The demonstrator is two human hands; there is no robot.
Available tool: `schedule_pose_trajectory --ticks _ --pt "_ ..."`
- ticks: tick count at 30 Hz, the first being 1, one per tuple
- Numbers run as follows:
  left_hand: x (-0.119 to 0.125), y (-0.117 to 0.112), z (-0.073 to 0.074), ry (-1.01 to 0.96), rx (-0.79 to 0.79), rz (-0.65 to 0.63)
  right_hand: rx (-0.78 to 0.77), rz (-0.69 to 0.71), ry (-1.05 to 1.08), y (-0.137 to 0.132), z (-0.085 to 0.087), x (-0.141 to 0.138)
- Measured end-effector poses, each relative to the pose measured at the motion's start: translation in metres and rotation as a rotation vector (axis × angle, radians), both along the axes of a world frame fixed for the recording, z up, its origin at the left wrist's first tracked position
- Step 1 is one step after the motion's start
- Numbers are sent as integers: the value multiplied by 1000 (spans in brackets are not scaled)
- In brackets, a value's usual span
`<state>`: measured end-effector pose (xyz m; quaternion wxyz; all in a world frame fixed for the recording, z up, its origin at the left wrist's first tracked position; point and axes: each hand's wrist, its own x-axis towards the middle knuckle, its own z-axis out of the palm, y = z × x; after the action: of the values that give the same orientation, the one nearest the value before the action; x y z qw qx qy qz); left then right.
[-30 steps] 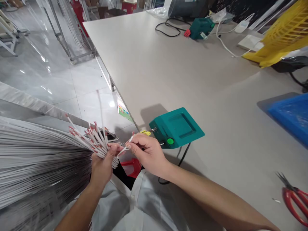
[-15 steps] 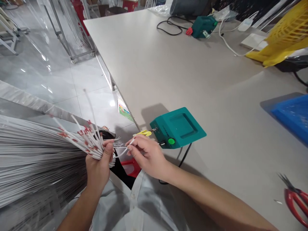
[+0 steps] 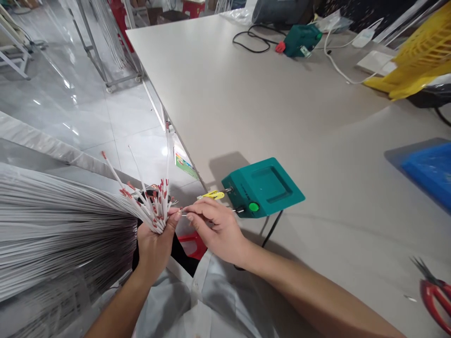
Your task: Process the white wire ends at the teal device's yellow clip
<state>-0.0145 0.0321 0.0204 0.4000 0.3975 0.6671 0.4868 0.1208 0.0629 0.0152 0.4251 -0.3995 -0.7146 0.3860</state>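
Although the grey bench [image 3: 317, 141] fills most of the view, the work sits off its near-left corner, over the person's lap. The bundle of white wires [image 3: 63, 225] comes in from the left edge, its long axis roughly level and running left to right. At the left hand [image 3: 155, 241] the red-tipped ends fan upward and away from the person, a few standing clear of the rest. The teal box [image 3: 262, 188] rests at the bench edge, just beyond the right hand [image 3: 214, 227].

The left hand is clamped round the bundle just below the tips. The right hand's thumb and forefinger are pressed together on a single wire end [image 3: 183, 214] beside the left thumb. That end points rightward, toward the yellow clip [image 3: 212, 194] at the box's side.

The pinch looks to sit at the very tip, so I judge the wire could slip free. With the ends so splayed, a neighbour might snag and come along too — or the fan might slide loose if the left grip eases.
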Motion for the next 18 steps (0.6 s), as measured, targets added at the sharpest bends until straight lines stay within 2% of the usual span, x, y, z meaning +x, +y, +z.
schedule_pose_trajectory --ticks 5,9,12,15,18 --pt "2 0 -3 -64 20 0 -84 -20 -1 2 1 -2" --pt "-3 -3 -5 -82 -32 -112 -28 82 -69 9 3 4" --pt "-7 -5 -6 -58 -68 -181 129 264 -206 18 8 12" --pt "-11 -7 -7 -6 -73 -267 344 436 -464 26 15 19" --pt "-13 -5 -9 30 -136 -347 637 479 -689 29 19 21"
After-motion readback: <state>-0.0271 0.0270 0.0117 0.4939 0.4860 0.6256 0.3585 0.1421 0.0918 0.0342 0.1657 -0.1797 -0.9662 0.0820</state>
